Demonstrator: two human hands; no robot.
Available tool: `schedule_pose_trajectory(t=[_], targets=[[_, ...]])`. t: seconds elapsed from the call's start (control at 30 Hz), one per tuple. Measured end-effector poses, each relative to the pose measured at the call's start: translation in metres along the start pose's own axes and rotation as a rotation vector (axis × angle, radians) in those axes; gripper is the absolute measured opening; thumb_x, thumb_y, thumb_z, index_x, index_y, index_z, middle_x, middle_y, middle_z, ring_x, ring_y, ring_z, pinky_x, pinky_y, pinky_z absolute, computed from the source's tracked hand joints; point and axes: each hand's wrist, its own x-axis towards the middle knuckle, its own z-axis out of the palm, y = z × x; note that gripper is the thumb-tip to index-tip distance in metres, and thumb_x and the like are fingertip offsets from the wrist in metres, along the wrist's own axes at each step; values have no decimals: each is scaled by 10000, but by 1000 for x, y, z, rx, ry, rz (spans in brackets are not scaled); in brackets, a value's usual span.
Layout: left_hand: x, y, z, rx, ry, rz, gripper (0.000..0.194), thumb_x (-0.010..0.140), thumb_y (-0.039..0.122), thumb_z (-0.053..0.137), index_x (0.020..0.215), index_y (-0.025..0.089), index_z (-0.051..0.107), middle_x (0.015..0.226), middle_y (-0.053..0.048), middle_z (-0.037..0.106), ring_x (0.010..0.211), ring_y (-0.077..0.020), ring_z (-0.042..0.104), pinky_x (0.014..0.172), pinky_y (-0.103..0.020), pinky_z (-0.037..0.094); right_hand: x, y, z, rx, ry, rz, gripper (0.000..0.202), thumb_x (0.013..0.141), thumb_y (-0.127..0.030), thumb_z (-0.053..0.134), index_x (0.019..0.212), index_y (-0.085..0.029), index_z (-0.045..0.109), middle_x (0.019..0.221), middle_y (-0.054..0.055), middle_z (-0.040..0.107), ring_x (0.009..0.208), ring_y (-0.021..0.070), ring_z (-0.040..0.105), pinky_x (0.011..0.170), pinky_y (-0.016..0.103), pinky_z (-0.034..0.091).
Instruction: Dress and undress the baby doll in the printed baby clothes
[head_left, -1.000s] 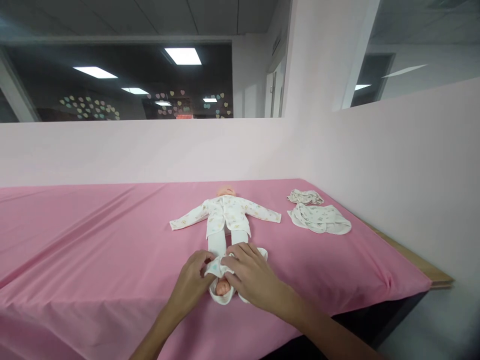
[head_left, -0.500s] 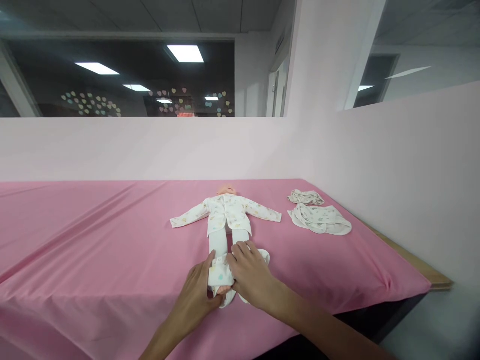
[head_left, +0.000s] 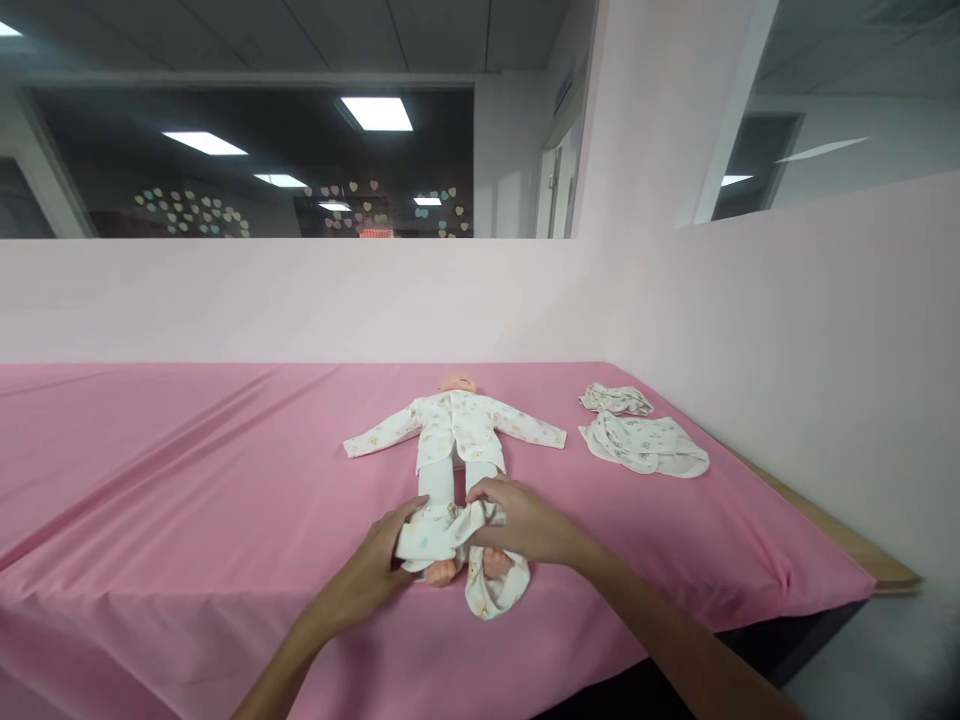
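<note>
A baby doll (head_left: 442,572) lies on its back in a white printed baby jacket (head_left: 463,425), sleeves spread and both white legs toward me. Printed baby trousers (head_left: 424,538) are bunched round its lower legs, and both feet show at the near end. My left hand (head_left: 375,565) is closed on the trousers' outer left edge, beside the left-hand foot. My right hand (head_left: 529,522) grips a gathered fold of the same trousers over the right-hand leg. The other trouser leg's opening hangs loosely round the right-hand foot.
A pink cloth (head_left: 225,500) covers the table. Two pieces of printed baby clothing, a crumpled one (head_left: 615,399) and a flatter one (head_left: 649,445), lie at the right. Walls stand behind and right; a wooden edge (head_left: 832,525) shows at the right.
The right hand has drawn the trouser fabric up and to the right. Both feet now show, and the right-hand trouser opening has come into view. The left hand has shifted slightly left.
</note>
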Motion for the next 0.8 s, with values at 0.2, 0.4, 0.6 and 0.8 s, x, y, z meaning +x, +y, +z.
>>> schedule_pose_trajectory(t=[0.2,0.4,0.6,0.8], targets=[[4,12,-38,-403,-306,-69,449,869,407,584,1294,275,523,1333,-80,541,1219,-238,513,1010,-389,427,-4,26,-28,325,-146,213,339,870,-524,529,833,-201,628,761,0,572,654,129,466,566,254,329],[26,16,-31,-312,-196,-131,327,881,493,545,829,172,586,805,-3,549,705,-123,459,653,-242,382,0,39,-26,374,-275,227,163,801,-292,593,925,-206,656,856,13,595,714,128,491,577,231,343],[35,23,-18,-296,-73,-147,393,882,554,505,794,171,504,738,23,461,634,-104,374,556,-215,303,4,31,-17,200,-209,115,298,640,-113,588,926,-193,615,838,-9,532,724,122,474,576,222,353],[40,19,-13,-251,64,-122,402,879,560,495,776,172,505,695,27,426,606,-103,354,540,-219,290,7,22,-8,73,-110,-33,97,640,-125,565,689,-182,503,839,-15,527,759,124,468,623,223,369]])
